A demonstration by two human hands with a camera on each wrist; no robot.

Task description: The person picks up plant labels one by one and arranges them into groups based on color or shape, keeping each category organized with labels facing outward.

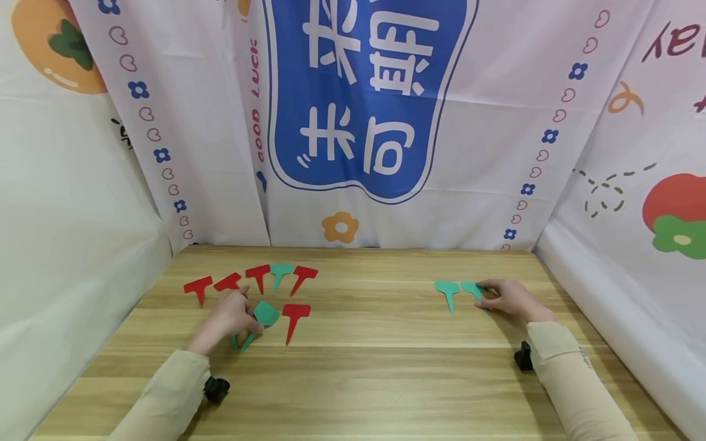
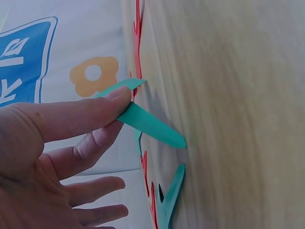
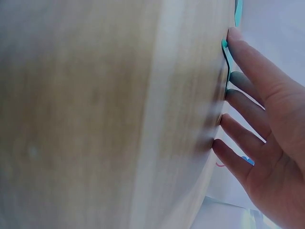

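Note:
My left hand [image 1: 228, 318] pinches a green T-shaped plant label [image 1: 266, 313] between thumb and finger. In the left wrist view this label [image 2: 155, 128] is tilted, raised off the wood, its stem pointing right. Another green label [image 1: 234, 341] lies partly hidden beneath that hand. At the right, my right hand [image 1: 510, 298] touches a green label [image 1: 470, 288] lying on the table, fingers extended around it. The right wrist view shows that label [image 3: 228, 57] edge-on by the fingertips. Just left of it lies a second green label [image 1: 448, 294].
Several red T-shaped labels [image 1: 296, 317] and a green one [image 1: 281, 272] lie about the left hand on the wooden table [image 1: 375, 367]. Printed white cloth [image 1: 220, 153] hangs behind and at both sides. Each sleeve bears a black wrist camera [image 1: 216, 389].

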